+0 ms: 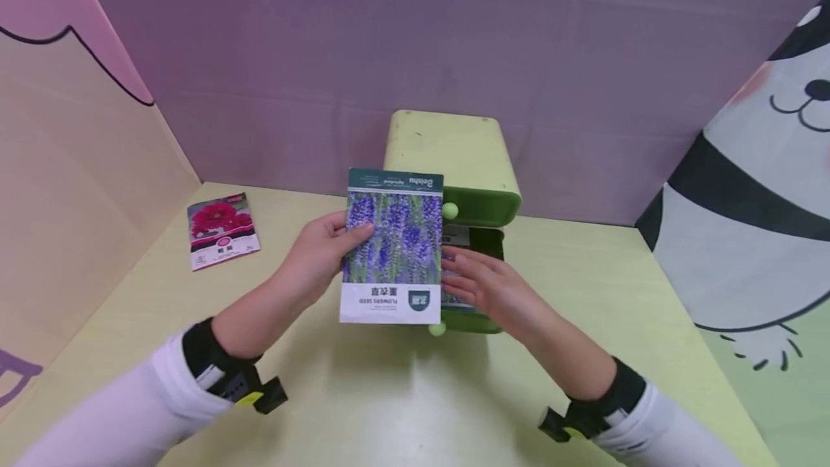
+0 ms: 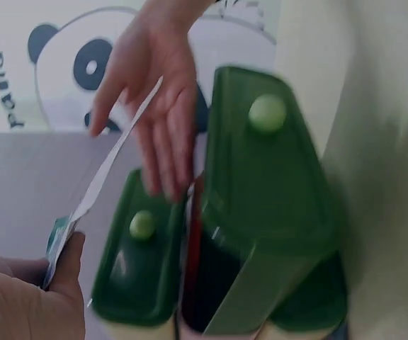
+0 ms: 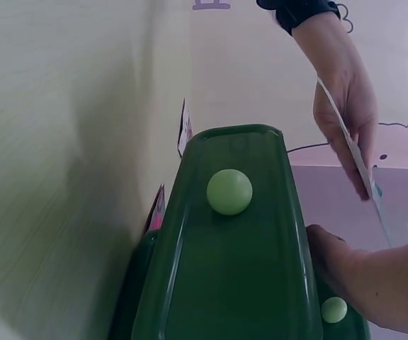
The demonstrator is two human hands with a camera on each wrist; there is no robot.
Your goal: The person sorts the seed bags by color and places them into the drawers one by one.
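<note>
Purple walls, with a panda panel at right, enclose a pale yellow table (image 1: 583, 287). Left hand (image 1: 318, 254) pinches the left edge of a lavender seed packet (image 1: 393, 247), thumb on the printed face and fingers behind. The packet is held above the table, just in front of the green drawer unit (image 1: 454, 164). Right hand (image 1: 483, 283) lies with fingers straight and relaxed beside the packet's right edge, over the pulled-out lower drawer (image 1: 473, 319); it grips nothing. The packet appears light, thin and flexible, likely smooth-surfaced; an edge pinch suffices, and hard squeezing would crease it. Its long axis runs away from the person, face toward the camera, print inverted, so its top points toward the person. A red-flower packet (image 1: 222, 230) lies flat at far left, well apart.
</note>
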